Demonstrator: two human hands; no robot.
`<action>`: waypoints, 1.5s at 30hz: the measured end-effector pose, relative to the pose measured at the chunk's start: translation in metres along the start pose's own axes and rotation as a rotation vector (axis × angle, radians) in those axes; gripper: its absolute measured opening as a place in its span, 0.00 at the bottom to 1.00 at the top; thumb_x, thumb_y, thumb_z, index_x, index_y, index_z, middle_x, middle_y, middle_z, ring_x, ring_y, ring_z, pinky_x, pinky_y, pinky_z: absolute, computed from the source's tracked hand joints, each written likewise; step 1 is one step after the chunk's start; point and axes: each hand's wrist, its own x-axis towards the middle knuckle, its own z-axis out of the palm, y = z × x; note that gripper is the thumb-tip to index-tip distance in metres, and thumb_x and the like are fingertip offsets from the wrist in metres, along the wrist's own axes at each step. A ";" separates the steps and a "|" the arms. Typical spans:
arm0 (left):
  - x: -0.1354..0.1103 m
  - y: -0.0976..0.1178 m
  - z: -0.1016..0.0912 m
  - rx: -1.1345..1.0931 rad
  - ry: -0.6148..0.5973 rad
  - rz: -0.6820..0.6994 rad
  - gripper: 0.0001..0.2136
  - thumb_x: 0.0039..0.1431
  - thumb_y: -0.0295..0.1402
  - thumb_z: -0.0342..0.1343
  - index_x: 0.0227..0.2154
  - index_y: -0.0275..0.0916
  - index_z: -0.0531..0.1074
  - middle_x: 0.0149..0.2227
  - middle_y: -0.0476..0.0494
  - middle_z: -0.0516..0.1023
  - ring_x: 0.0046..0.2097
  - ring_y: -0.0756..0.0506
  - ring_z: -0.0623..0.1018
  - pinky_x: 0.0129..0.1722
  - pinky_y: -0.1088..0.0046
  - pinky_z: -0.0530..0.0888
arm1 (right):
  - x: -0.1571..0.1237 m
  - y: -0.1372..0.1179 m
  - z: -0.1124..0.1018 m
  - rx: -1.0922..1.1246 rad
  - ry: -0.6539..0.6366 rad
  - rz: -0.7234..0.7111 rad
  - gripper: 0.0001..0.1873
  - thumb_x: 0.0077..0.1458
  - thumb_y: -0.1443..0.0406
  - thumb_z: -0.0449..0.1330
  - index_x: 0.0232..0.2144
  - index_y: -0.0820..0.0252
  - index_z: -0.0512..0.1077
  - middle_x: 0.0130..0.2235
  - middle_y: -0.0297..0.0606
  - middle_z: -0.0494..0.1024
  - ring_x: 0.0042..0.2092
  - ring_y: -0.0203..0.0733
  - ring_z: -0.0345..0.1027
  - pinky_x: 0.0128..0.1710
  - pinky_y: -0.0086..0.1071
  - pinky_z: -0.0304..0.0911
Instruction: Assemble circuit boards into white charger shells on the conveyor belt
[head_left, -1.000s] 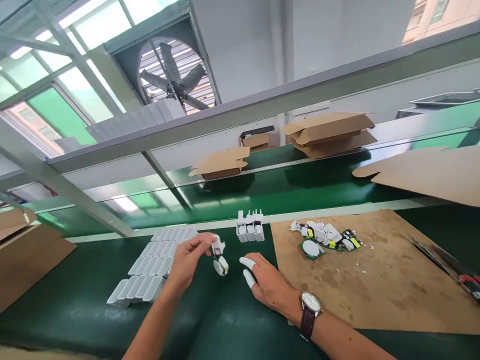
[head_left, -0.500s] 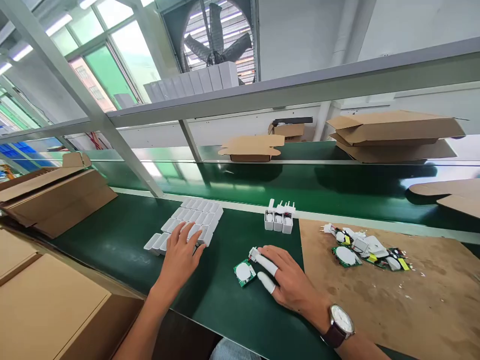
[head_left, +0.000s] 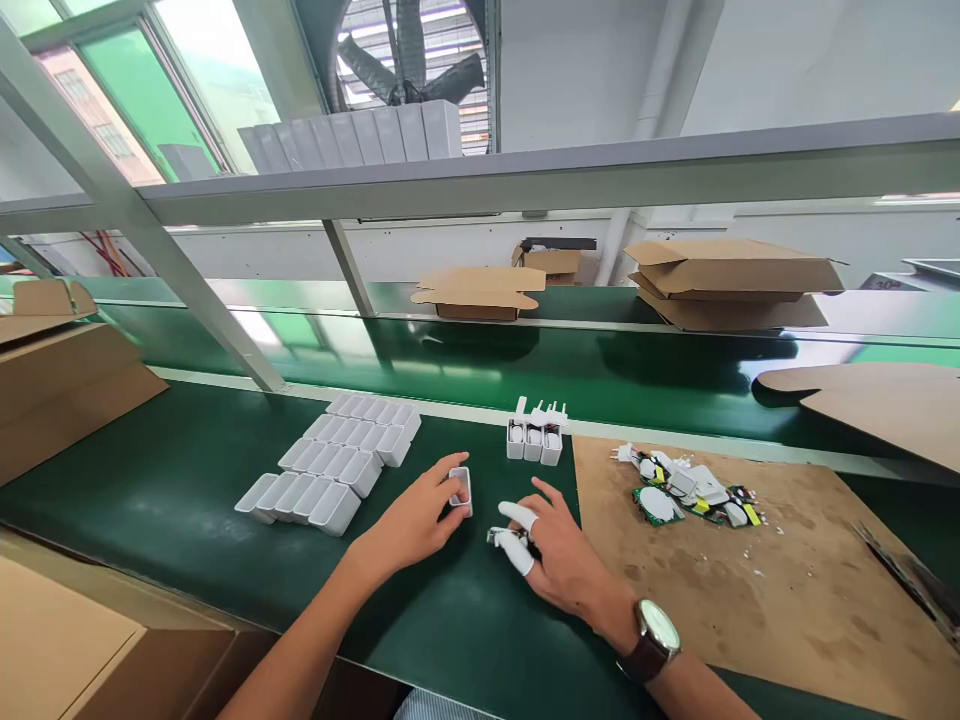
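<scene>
My left hand (head_left: 416,515) grips a small white plastic case (head_left: 460,488) between thumb and fingers, its open side facing up. White finger cots cover the thumb and index finger of my right hand (head_left: 566,560), which wears a wristwatch. Those two fingers pinch a small circuit board (head_left: 496,537), mostly hidden beneath them. Rows of similar white cases (head_left: 341,455) lie to the left of my left hand. Beyond my right hand stand three white cases (head_left: 534,440) with boards and white parts sticking out of their tops.
A brown board (head_left: 675,600) on the right bears a pile of circuit boards and white parts (head_left: 690,485) and tweezers (head_left: 900,575). Cardboard boxes (head_left: 67,390) stand at left. Behind the green table runs a conveyor belt (head_left: 585,365) with flat cartons (head_left: 727,285).
My left hand has moved right from the rows with a white case in it. My right hand has closed on the circuit board that lay on the table. The view has turned right.
</scene>
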 end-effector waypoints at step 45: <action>0.032 -0.004 0.050 -0.165 0.067 0.153 0.28 0.52 0.42 0.72 0.53 0.41 0.69 0.49 0.40 0.77 0.48 0.39 0.76 0.48 0.59 0.76 | -0.001 0.014 -0.044 0.044 0.257 0.007 0.34 0.59 0.73 0.60 0.65 0.52 0.59 0.51 0.45 0.75 0.53 0.52 0.72 0.52 0.51 0.74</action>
